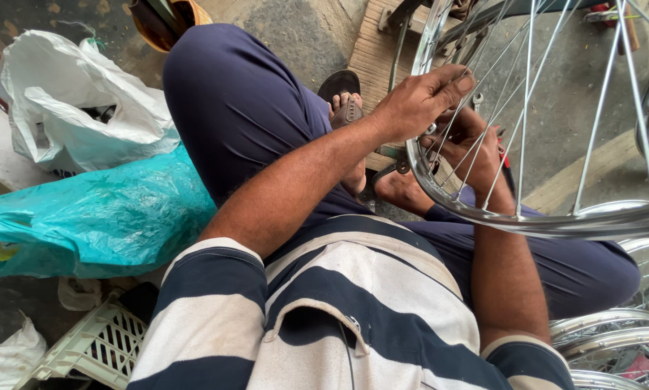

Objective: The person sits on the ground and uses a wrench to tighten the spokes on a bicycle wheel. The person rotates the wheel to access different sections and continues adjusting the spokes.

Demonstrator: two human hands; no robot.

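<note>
A spoked bicycle wheel (pixel 556 217) is held upright in front of the seated person's knees, above a wooden board (pixel 375 50). A thin spoke (pixel 454 108) near the chrome rim is pinched by the fingertips of the left hand (pixel 418 101). The right hand (pixel 473 148) is seen behind the spokes, closed around a small tool with a red part (pixel 503 153); left of the wheel, a white plastic bag (pixel 79 101) and a teal one (pixel 100 217) are lying.

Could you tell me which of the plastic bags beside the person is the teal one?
The teal bag lies against the thigh, below the white bag.
</note>
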